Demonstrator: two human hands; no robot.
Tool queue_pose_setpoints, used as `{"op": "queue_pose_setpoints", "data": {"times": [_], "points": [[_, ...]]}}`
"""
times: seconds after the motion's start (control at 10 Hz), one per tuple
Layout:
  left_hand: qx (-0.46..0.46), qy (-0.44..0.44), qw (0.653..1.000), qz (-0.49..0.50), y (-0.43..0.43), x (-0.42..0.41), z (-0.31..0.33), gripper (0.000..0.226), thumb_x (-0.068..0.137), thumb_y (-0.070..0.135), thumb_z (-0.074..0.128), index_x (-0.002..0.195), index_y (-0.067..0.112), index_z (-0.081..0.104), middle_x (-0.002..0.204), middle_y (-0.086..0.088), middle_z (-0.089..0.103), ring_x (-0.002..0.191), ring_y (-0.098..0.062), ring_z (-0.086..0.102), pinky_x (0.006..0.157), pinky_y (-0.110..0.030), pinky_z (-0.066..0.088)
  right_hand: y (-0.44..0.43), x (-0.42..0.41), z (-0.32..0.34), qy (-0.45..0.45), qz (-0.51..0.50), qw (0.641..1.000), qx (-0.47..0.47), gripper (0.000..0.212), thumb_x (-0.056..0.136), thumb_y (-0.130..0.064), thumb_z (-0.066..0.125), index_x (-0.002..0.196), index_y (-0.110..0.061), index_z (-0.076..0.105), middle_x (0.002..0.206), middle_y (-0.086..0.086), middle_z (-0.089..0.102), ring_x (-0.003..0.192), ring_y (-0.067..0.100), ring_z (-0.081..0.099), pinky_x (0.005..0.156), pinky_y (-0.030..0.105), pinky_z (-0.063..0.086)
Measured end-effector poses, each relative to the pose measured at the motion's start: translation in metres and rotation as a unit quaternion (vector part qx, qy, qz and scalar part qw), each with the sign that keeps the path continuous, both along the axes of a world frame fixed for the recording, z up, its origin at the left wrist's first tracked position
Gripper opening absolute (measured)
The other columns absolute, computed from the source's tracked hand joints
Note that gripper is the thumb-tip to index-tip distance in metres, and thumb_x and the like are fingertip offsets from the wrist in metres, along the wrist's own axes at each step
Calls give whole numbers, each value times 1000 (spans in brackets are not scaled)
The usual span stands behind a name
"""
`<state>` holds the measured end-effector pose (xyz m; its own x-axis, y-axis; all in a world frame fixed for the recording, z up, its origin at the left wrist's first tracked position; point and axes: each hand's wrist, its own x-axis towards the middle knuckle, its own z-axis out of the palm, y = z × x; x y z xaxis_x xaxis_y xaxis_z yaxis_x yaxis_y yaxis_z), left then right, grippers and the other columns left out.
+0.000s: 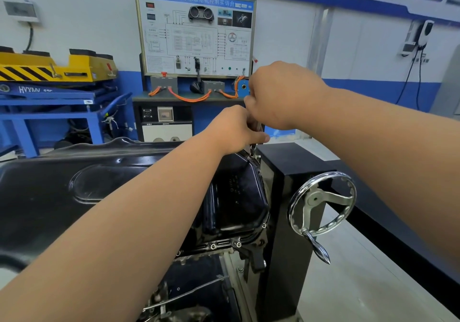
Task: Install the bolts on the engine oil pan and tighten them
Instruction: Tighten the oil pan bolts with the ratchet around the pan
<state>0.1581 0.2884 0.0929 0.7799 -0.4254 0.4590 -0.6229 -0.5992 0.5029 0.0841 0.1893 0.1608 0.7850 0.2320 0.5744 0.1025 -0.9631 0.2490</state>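
Head view: In a training workshop, a person works at the far right corner of the engine oil pan (236, 192). The glossy black pan sits sump-up on a black engine stand (291, 172).

The left hand (234, 127) is curled round the lower shaft of a socket driver (252, 147), thumb out to the right. The right hand (281, 95) is clenched just above it, prob. round the handle, tho the handle itself is hidden. The driver stands near upright w/ its tip on the pan's flange. The bolt under the tip can't be seen. Seated bolts (213, 246) show along the near flange edge, w/ one more on the right side.

Handling, as judged:
- **Bolts:** small, hard and light, so easy to drop or cross-thread. Best started by fingertip at the head, then driven w/ the tool kept square.
- **Pan:** looks stiff in the body but thin at the flange. It could distort if one corner is pulled down hard, so even tightening around the rim seems wise.
- **Grip:** the shiny surface may be slick. Grip belongs on the driver, one hand on top for torque and one low on the shaft to steady it, not on the pan.

A chrome handwheel (323, 202) sits on the stand at near right. A wiring training board (196, 30) stands against the far wall, and a yellow-and-blue lift (49, 67) is at far left.
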Motion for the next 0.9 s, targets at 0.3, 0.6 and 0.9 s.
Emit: {"op": "queue_pose_setpoints", "data": {"times": [0.3, 0.6, 0.9], "points": [[53, -47, 997, -14, -10, -6, -10, 25, 93, 34, 57, 71, 25, 55, 62, 6, 49, 58, -8, 44, 54, -25, 34, -16, -14, 0, 162, -14, 914, 371, 26, 91, -19, 49, 66, -15, 44, 64, 2, 44, 48, 15, 40, 37, 20, 35], [144, -25, 989, -29, -20, -23, -18, 30, 99, 16, 35, 71, 11, 44, 65, -3, 44, 62, -17, 41, 58, -29, 35, -26, -30, -18, 49, 22, 994, -95, 30, 96, -34, 37, 73, -17, 44, 61, -2, 41, 54, 20, 41, 48, 26, 26], [5, -29, 999, -45, -29, -25, -21, 22, 97, 44, 37, 86, 26, 43, 69, 9, 50, 57, -4, 45, 49, -19, 29, -13, -17, -7, 192, -38, 870, 452, 20, 96, -11, 40, 87, -5, 57, 66, 8, 50, 47, 16, 38, 36, 19, 34]]}}
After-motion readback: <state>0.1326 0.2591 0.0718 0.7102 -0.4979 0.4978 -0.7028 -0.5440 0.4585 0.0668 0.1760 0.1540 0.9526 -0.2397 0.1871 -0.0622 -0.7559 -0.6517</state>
